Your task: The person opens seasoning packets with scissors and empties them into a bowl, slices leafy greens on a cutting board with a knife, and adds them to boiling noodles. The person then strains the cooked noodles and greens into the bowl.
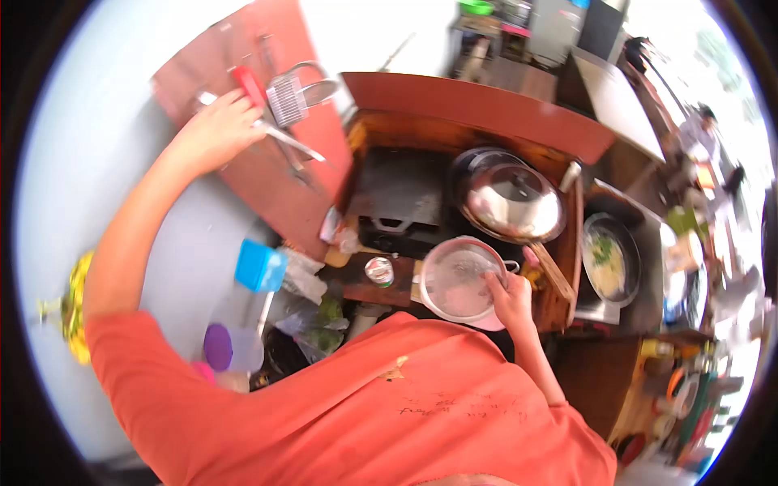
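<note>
My left hand is raised at the upper left, its fingers closed around a long silver utensil with a pointed end. Motion blur hides its exact kind. Close beside the fingers, a red-handled utensil and a wire-slatted utensil hang against a reddish-brown board. In front of my body, my right hand grips the right rim of a round, pale pink bowl. A small metal loop sticks out near its fingers. What lies inside the bowl looks greyish and is unclear.
A lidded pan sits on the stove, a wooden handle reaching toward me. To the right is a dark pan with pale and green food. A can and a blue container stand at left. Another person is far right.
</note>
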`<move>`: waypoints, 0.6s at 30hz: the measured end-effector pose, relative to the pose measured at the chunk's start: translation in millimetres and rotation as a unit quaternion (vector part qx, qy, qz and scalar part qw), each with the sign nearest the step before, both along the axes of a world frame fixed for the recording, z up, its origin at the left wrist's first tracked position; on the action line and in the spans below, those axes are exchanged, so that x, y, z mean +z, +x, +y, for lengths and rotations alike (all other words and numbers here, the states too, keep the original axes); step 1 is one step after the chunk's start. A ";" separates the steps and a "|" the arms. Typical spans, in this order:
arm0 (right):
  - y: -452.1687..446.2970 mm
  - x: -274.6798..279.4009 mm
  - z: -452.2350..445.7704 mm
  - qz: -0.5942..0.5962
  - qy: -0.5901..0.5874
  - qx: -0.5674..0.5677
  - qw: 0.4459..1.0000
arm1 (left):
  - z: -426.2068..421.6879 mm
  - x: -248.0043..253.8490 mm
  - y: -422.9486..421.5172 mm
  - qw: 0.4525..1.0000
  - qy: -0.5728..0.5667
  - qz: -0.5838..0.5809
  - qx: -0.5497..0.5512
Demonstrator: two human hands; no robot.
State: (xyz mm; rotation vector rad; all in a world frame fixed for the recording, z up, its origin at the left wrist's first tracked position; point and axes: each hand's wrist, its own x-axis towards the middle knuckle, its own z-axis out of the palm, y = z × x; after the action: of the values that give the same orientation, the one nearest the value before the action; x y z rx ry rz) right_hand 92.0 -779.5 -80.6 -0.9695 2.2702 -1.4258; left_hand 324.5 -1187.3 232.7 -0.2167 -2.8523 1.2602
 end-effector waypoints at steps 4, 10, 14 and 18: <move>6.2 46.7 24.8 -0.019 -0.085 0.023 0.996 | 59.8 2.9 -38.9 1.000 -0.014 0.012 0.008; 28.0 108.0 93.5 -0.079 -0.197 -0.002 0.977 | 151.8 2.2 -153.7 0.947 0.244 0.067 -0.199; 36.4 108.7 163.0 -0.154 -0.236 -0.022 0.959 | 247.0 -28.3 -254.8 0.928 0.289 -0.017 -0.236; 37.9 76.6 251.6 -0.210 -0.275 -0.128 0.929 | 376.3 -107.7 -379.4 0.939 0.250 -0.113 -0.205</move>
State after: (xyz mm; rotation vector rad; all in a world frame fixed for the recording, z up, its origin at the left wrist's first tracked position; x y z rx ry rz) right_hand 129.9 -527.9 -4.0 -0.4244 1.7556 -2.2069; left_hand -54.9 -811.0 125.0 -0.9263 -2.9591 0.4416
